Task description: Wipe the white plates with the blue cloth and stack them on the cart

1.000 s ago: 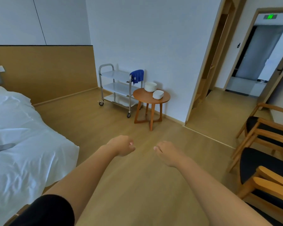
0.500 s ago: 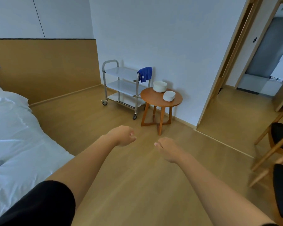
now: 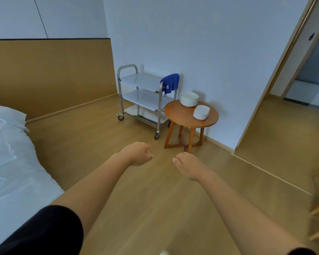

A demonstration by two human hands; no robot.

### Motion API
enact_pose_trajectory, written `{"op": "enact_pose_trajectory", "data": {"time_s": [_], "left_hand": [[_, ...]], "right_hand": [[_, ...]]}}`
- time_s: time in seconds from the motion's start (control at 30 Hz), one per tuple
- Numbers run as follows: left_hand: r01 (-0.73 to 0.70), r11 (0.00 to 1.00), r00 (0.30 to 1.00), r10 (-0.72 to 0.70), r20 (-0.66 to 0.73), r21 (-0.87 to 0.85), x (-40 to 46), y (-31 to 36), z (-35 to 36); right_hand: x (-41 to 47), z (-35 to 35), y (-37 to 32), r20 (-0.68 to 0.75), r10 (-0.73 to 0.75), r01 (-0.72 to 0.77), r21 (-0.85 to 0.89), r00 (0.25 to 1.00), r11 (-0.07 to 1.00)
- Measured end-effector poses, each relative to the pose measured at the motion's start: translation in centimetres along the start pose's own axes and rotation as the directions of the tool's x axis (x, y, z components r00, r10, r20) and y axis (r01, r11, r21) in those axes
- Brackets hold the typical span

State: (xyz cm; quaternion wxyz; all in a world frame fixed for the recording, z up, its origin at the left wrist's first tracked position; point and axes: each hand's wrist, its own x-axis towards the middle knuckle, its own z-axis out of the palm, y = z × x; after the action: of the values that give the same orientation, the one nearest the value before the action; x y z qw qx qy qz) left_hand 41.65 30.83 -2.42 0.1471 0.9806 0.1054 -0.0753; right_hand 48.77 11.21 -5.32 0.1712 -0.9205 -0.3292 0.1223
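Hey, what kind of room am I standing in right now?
Probably a hotel room: a bed with white linen on the left, a steel service cart by the wall, and a doorway into an entry hall.

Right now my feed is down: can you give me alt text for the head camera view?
Two bare hands, left and right, reach forward empty over a wood floor toward a round wooden table holding two stacks of white plates. Beside the table a metal cart has a blue cloth draped over its handle; a white bed lies left.
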Motion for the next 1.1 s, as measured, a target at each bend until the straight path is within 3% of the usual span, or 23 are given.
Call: {"op": "enact_pose_trajectory", "data": {"time_s": [0.63,1.1], "left_hand": [[0.007,1.000,1.000,-0.007,0.013,0.014,29.5,-3.3,-7.2],[-0.109,0.994,0.994,0.109,0.009,-0.020,51.1,-15.8,-14.7]], "right_hand": [[29.7,-7.2,7.0,0.034,-0.036,0.036,0.016,0.999,0.999],[54.8,-8.8,3.3,-0.031,0.030,-0.028,0.042,0.999,0.999]]}}
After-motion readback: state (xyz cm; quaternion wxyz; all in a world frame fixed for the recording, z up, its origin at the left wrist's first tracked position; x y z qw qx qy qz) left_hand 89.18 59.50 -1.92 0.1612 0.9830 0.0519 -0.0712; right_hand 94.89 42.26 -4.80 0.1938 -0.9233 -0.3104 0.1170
